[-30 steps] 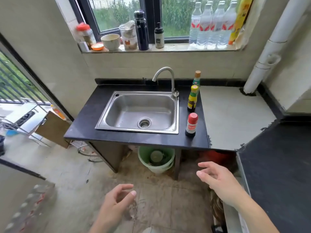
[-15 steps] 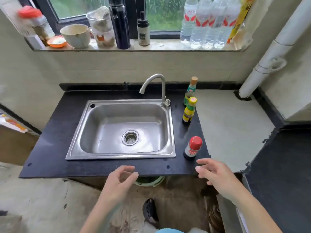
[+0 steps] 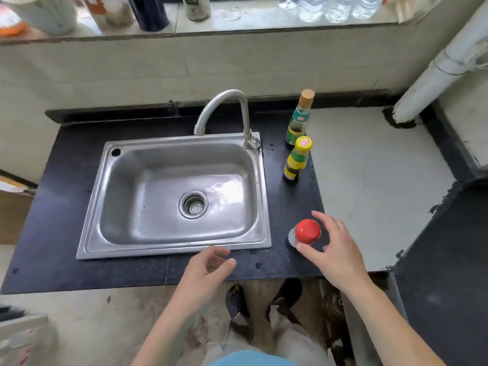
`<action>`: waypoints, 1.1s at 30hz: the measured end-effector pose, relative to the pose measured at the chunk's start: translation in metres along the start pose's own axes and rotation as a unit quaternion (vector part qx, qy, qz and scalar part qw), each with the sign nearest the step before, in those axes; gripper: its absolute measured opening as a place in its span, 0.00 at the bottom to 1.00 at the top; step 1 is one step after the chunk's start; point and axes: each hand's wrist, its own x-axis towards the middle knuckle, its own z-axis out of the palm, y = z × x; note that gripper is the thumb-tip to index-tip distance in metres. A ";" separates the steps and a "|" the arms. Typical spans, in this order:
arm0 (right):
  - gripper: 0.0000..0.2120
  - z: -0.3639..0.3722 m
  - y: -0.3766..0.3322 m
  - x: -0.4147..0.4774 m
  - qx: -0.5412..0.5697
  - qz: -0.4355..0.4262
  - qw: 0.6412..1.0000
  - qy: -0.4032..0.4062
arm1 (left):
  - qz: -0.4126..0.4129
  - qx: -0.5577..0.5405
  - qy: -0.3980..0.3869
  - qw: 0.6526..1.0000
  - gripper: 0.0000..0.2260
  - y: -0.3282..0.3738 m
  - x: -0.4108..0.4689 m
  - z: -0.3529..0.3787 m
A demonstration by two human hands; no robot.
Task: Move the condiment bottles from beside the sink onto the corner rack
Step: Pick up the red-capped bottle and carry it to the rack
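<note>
1. Counter (image 3: 52, 233), black, carries the steel sink (image 3: 148, 196); all three bottles stand upright at the sink's 3 o'clock.
2. Right hand (image 3: 335, 249) arches over the nearest bottle, fingers spread and curved, not closed; left hand (image 3: 206, 270) hangs loosely curled, empty, at 6 o'clock.
3. Cork-topped bottle (image 3: 298, 120) and yellow-capped bottle (image 3: 297, 161): tall, narrow, probably easily toppled by a careless wrist.
4. Red-capped bottle (image 3: 307, 231): from above, mostly glossy domed cap; a cap-only pinch could slip.

Home kitchen; steel sink (image 3: 174, 191) with tap (image 3: 224, 112) in black counter (image 3: 52, 228); condiment bottles (image 3: 297, 159); cluttered windowsill (image 3: 237, 19)
</note>
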 end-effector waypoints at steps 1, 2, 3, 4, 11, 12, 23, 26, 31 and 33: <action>0.32 0.005 0.003 0.009 -0.030 -0.011 0.999 -0.021 | -0.004 0.007 0.006 1.000 0.18 0.003 0.002 0.004; 0.31 0.009 0.006 0.017 -0.053 -0.021 0.998 -0.039 | -0.009 0.014 0.014 1.000 0.17 0.005 0.004 0.009; 0.29 0.012 0.009 0.024 -0.061 -0.028 0.996 -0.053 | -0.013 0.018 0.020 1.000 0.16 0.009 0.006 0.014; 0.27 0.014 0.011 0.031 -0.053 -0.033 0.996 -0.064 | -0.016 0.019 0.025 0.999 0.14 0.013 0.009 0.019; 0.21 -0.025 0.013 0.079 0.099 0.002 0.991 -0.089 | 0.024 0.052 0.035 0.998 0.08 0.058 0.029 0.061; 0.20 -0.035 0.008 0.084 0.122 -0.004 0.989 -0.085 | 0.032 0.066 0.035 0.997 0.09 0.065 0.033 0.065; 0.17 -0.131 -0.100 0.105 0.251 -0.172 0.951 -0.049 | 0.248 0.138 0.012 0.959 0.36 0.155 0.075 0.074; 0.19 -0.132 -0.116 0.112 0.238 -0.195 0.951 -0.039 | 0.287 0.093 0.046 0.952 0.25 0.169 0.084 0.069; 0.22 -0.130 -0.134 0.123 -0.052 -0.345 0.937 0.035 | 0.258 0.126 0.008 0.958 0.15 0.175 0.092 0.059; 0.21 -0.130 -0.143 0.127 -0.132 -0.427 0.890 0.088 | 0.254 0.126 -0.013 0.959 0.16 0.176 0.094 0.057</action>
